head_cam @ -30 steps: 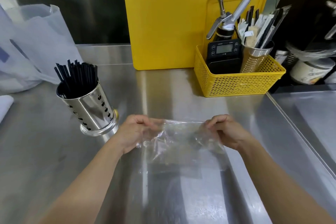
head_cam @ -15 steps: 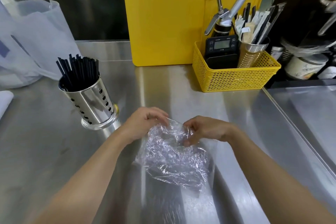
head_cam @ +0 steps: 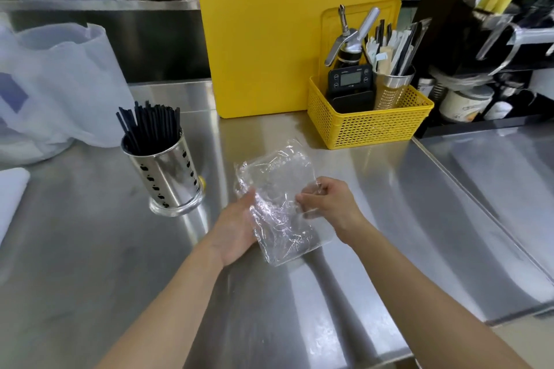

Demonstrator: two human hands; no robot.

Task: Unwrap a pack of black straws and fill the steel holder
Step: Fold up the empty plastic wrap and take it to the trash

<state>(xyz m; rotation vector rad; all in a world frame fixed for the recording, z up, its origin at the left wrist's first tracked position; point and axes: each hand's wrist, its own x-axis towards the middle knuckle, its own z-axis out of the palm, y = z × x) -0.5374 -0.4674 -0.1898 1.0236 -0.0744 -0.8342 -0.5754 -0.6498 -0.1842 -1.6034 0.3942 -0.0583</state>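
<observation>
Several black straws [head_cam: 150, 126] stand upright in the perforated steel holder [head_cam: 168, 180] at the left of the steel counter. Right of it, both hands hold the empty clear plastic wrapper [head_cam: 277, 186], crumpled and folded, just above the counter. My left hand [head_cam: 236, 228] lies palm up under the wrapper's left side with its fingers spread. My right hand [head_cam: 329, 204] pinches the wrapper's right edge between thumb and fingers. No straws show inside the wrapper.
A yellow cutting board [head_cam: 269, 42] leans at the back. A yellow basket [head_cam: 368, 123] with a scale, a dispenser and a cup of utensils stands at back right. A white plastic bag [head_cam: 57, 93] sits behind the holder. The counter edge drops to a lower steel surface [head_cam: 494, 189] on the right.
The wrapper went from stretched flat between both hands to crumpled, then folded upright. My left hand turned palm up beneath it. The view pulled back and up.
</observation>
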